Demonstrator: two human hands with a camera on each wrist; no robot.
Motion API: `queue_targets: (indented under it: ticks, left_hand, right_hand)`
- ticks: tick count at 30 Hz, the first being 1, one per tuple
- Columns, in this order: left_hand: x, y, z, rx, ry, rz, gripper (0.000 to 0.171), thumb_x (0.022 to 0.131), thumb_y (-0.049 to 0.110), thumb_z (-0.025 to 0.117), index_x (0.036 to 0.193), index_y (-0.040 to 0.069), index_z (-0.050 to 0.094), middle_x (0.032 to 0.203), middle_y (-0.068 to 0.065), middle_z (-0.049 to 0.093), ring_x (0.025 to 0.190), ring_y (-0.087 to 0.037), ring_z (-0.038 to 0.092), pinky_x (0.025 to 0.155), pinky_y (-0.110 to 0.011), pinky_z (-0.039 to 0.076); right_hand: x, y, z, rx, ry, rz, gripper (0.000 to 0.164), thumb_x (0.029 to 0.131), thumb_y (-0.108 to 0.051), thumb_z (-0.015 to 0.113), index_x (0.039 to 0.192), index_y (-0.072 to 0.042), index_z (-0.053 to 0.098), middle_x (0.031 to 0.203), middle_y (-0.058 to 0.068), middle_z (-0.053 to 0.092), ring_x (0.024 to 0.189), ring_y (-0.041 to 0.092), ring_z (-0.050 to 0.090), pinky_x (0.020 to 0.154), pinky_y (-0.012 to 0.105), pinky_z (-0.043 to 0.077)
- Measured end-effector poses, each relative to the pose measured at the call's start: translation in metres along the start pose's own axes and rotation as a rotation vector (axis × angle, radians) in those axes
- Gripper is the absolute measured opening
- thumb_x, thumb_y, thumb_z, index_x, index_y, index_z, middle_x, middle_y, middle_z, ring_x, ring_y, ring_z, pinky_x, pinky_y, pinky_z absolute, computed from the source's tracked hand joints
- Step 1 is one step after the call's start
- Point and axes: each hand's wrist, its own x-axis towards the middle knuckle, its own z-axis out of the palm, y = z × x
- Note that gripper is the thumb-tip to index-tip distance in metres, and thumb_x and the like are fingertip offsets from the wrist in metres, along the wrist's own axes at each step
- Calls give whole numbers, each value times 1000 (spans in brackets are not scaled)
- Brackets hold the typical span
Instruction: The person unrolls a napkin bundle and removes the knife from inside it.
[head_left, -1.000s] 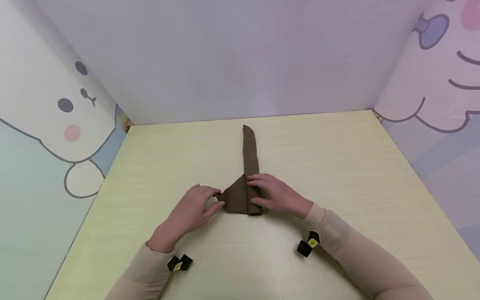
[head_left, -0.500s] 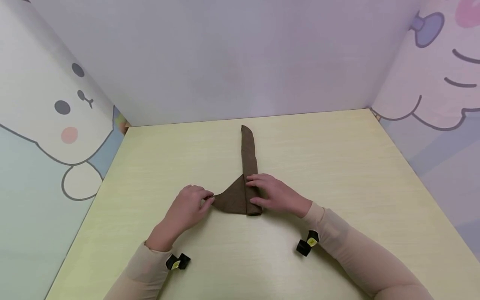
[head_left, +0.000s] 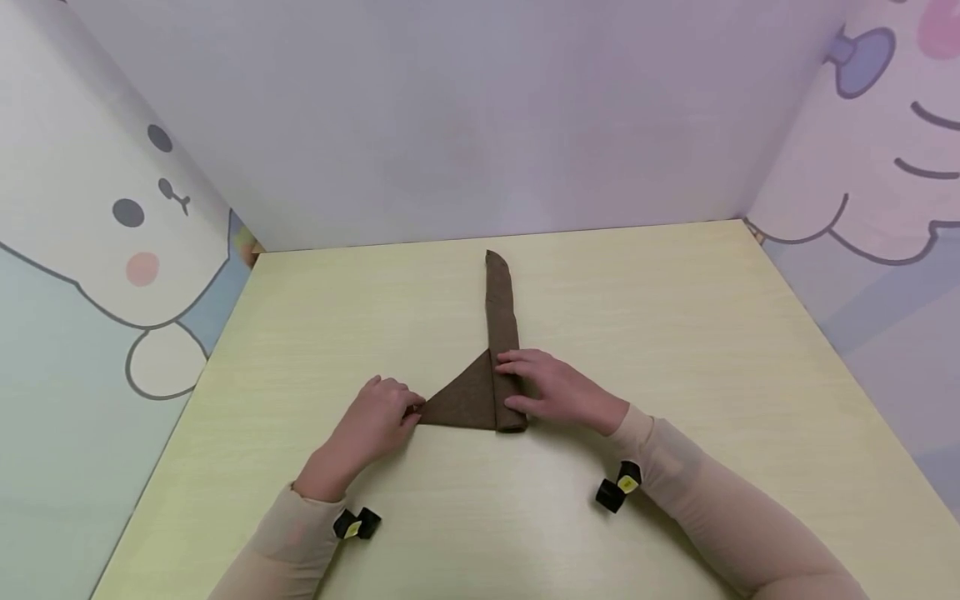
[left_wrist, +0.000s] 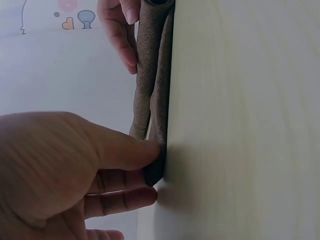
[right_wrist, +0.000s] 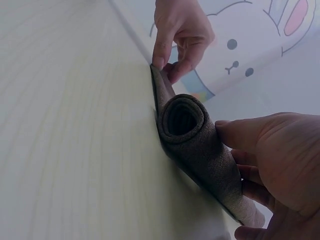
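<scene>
A brown cloth (head_left: 465, 400) lies on the table, its right side rolled into a long narrow tube (head_left: 500, 300) that points away from me. On the left a flat triangular flap spreads out from the tube. My left hand (head_left: 372, 421) pinches the tip of this flap between thumb and fingers, close over the tabletop. My right hand (head_left: 562, 390) rests on the near part of the tube, thumb and fingertips touching it. In the right wrist view the tube's end (right_wrist: 182, 120) shows spiral layers, with my right thumb (right_wrist: 235, 132) against its side.
The pale wooden table (head_left: 637, 292) is bordered by a plain wall (head_left: 480, 125) behind and cartoon-printed walls (head_left: 157, 267) left and right. A small black wrist device (head_left: 357, 524) sits at the left sleeve, and another black device (head_left: 619, 486) at the right.
My left hand has drawn the flap's tip outward to the left and slightly down; the crumpled corner now lies flat and pointed. My right hand stays in place on the tube.
</scene>
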Motion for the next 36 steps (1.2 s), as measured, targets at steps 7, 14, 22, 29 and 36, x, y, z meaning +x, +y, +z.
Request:
queue_targets:
  ticks: [7,14,22,29,36]
  left_hand:
    - [1,0,0,32,-16,-1,7,79,7,76,85,11,77,82,-1,71,82,-22,63,79,-42,45]
    - [6,10,-4,89,-3,6,23,84,19,73,104,9,73,97,-5,70,96,-27,64,94,-57,40]
    - [25,25,3,140,-34,122,45,91,36,65,124,4,63,124,-8,61,119,-24,54,98,-60,37]
    - [28,28,16,195,-241,82,64,99,49,44,149,10,37,155,-2,30,142,-24,29,101,-61,32]
    - [28,26,16,182,-285,53,66,99,53,42,152,16,31,158,4,24,144,-23,24,100,-65,30]
  right_hand:
    - [0,-2,-1,-10,-5,12,47,91,-27,69,132,-9,58,143,4,47,134,22,40,106,40,35]
    - [-1,-5,-1,-15,12,-8,46,91,-26,68,131,-5,58,143,7,47,134,24,40,106,40,35]
    - [10,-13,1,-81,42,-28,55,92,-33,66,135,-1,53,145,13,44,137,25,36,109,39,32]
    - [26,-15,7,-172,8,-32,72,91,-51,60,143,-3,44,153,12,33,144,27,22,109,55,26]
    - [32,-12,11,-219,-73,38,87,88,-63,54,150,-5,33,158,9,21,147,26,8,107,63,21]
